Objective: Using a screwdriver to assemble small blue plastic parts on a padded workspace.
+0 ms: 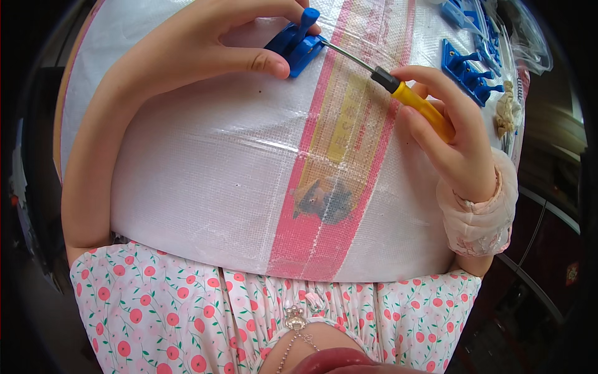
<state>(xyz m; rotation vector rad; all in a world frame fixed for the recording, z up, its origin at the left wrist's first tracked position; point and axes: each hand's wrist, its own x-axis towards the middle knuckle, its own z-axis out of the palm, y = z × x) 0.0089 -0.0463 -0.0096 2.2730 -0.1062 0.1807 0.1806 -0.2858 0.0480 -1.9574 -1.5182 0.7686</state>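
Near the far edge of the table, my left hand is closed around a blue plastic part with an upright, round-ended peg. Its thumb presses the near side, and some of its fingers are hidden behind the part. My right hand grips a screwdriver with a yellow handle, black collar and thin metal shaft. The shaft points left and away from me, and its tip meets the right side of the blue part. Whether a screw sits at the tip is too small to tell.
White woven plastic sheeting with a pink-edged stripe covers the table. At the far right lie a blue piece with several pegs, more blue parts, a clear plastic bag and a crumpled beige thing.
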